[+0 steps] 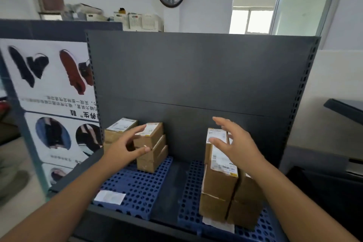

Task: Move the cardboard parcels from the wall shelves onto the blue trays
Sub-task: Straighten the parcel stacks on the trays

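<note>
head view: the left hand [127,146] is seen released, fingers straight and spread round the near corner of the top parcel [151,133] of a three-high left stack [152,155]; whether skin touches cardboard cannot be told. this stack stands on the left blue tray [137,188], directly under and beyond the fingertips. further parcels [119,129] lie just behind the hand. the right hand [237,143] is also released, fingers fanned, held above the tall right stack [220,175], which stands on the right blue tray [189,202] below the palm.

the parcels are judged light and stiff, small enough to be spanned by one hand. plain cardboard should give fair friction, the glossy labels less. hold is best taken across the two opposite side faces, thumb against fingers, and only the top parcel lifted, since those stacked beneath could be shifted or toppled
</note>
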A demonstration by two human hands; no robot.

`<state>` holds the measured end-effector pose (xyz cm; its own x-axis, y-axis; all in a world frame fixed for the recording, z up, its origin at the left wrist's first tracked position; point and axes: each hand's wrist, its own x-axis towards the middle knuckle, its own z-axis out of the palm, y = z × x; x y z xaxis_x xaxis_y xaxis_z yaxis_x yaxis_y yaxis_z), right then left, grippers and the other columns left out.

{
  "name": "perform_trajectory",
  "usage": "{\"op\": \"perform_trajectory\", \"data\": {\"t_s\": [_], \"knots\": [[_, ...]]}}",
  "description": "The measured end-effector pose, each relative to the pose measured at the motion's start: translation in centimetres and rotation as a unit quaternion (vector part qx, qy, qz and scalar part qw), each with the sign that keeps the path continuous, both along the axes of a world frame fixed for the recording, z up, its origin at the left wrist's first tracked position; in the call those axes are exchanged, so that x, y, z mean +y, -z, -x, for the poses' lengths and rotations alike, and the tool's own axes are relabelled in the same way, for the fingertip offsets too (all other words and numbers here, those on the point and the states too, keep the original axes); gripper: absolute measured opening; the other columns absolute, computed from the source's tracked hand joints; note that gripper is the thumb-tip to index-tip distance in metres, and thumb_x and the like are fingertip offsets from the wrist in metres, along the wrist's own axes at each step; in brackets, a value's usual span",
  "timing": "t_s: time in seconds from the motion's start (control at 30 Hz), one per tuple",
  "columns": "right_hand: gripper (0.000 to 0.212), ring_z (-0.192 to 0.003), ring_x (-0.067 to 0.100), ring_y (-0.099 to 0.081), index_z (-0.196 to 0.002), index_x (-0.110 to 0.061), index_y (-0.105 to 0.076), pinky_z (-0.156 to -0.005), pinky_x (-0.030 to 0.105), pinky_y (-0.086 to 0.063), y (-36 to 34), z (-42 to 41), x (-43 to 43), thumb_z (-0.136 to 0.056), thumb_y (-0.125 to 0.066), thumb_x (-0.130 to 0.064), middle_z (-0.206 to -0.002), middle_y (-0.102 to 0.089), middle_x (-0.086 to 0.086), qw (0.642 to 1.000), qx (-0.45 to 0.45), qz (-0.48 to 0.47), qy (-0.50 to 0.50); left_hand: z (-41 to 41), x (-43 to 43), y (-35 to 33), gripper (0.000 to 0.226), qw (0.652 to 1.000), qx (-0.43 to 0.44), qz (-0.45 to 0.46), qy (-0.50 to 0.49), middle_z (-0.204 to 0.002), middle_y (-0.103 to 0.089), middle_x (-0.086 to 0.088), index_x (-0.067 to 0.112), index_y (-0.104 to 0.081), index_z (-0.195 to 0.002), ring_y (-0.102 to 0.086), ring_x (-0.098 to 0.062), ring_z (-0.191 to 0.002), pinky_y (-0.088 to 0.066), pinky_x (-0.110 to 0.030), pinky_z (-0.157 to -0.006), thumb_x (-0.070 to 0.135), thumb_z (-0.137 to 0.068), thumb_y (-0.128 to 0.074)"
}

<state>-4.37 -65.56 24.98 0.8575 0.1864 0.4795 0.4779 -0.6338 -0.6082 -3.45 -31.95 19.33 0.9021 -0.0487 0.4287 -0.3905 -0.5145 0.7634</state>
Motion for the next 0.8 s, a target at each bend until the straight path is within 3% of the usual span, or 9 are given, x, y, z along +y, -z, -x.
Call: {"op": "perform_trajectory", "data": {"t_s": [0.17,0.27,0.43,0.53,0.67,0.8], "knots": [[0.068,-0.131,-0.001,-0.035,-0.139,-0.05,-0.031,-0.109,0.036,-0.039,1.5,-1.9,8.1,-0.084,-0.068,-0.041,-0.14,-0.036,-0.025,0.999,0.033,-0.011,-0.038,-1.6,8.2,2.0,0.074,0.998,0.017,-0.022,-0.056,-0.14,-0.047,0.019,0.053,-0.044,-0.133,-0.044,-0.005,-0.129,-0.04,-0.036,-0.104,0.055,-0.067,-0.077],[0.075,-0.134,0.003,-0.033,-0.141,-0.053,-0.024,-0.11,0.038,-0.039,3.4,-3.6,12.6,-0.083,-0.07,-0.04,-0.143,-0.029,-0.027,0.997,0.057,-0.018,-0.048,-3.2,12.8,3.2,0.076,0.997,0.015,-0.029,-0.073,-0.141,-0.046,0.016,0.049,-0.043,-0.135,-0.044,-0.009,-0.128,-0.04,-0.035,-0.101,0.053,-0.067,-0.077],[0.091,-0.131,0.011,-0.04,-0.143,-0.055,-0.015,-0.104,0.032,-0.042,7.9,-6.9,18.3,-0.079,-0.075,-0.032,-0.152,-0.025,-0.016,0.989,0.132,-0.06,-0.029,-7.0,19.4,6.6,0.086,0.996,0.057,-0.01,-0.069,-0.147,-0.04,0.013,0.058,-0.033,-0.135,-0.042,-0.007,-0.129,-0.04,-0.034,-0.1,0.06,-0.062,-0.078],[0.094,-0.124,0.007,-0.041,-0.138,-0.062,-0.014,-0.103,0.031,-0.043,11.0,-8.8,20.6,-0.078,-0.077,-0.027,-0.144,-0.026,-0.019,0.982,0.167,-0.093,-0.016,-9.5,21.5,8.8,0.095,0.994,0.092,0.028,-0.045,-0.152,-0.033,0.01,0.062,-0.026,-0.136,-0.041,-0.015,-0.132,-0.043,-0.04,-0.101,0.045,-0.063,-0.084],[0.096,-0.127,0.007,-0.036,-0.129,-0.069,-0.01,-0.108,0.039,-0.039,14.1,-10.9,22.3,-0.078,-0.078,-0.024,-0.139,-0.024,-0.02,0.971,0.202,-0.125,0.012,-12.6,22.3,10.7,0.104,0.99,0.128,0.053,-0.009,-0.149,-0.028,0.018,0.066,-0.018,-0.135,-0.04,-0.012,-0.128,-0.043,-0.034,-0.096,0.036,-0.063,-0.087],[0.097,-0.137,0.006,-0.03,-0.134,-0.067,-0.011,-0.113,0.044,-0.034,16.2,-12.5,23.4,-0.078,-0.078,-0.024,-0.148,-0.023,-0.025,0.966,0.224,-0.129,0.027,-15.5,22.7,12.5,0.112,0.984,0.161,0.064,0.039,-0.155,-0.023,0.017,0.067,-0.017,-0.136,-0.038,-0.015,-0.134,-0.038,-0.049,-0.107,0.049,-0.053,-0.09]]}}
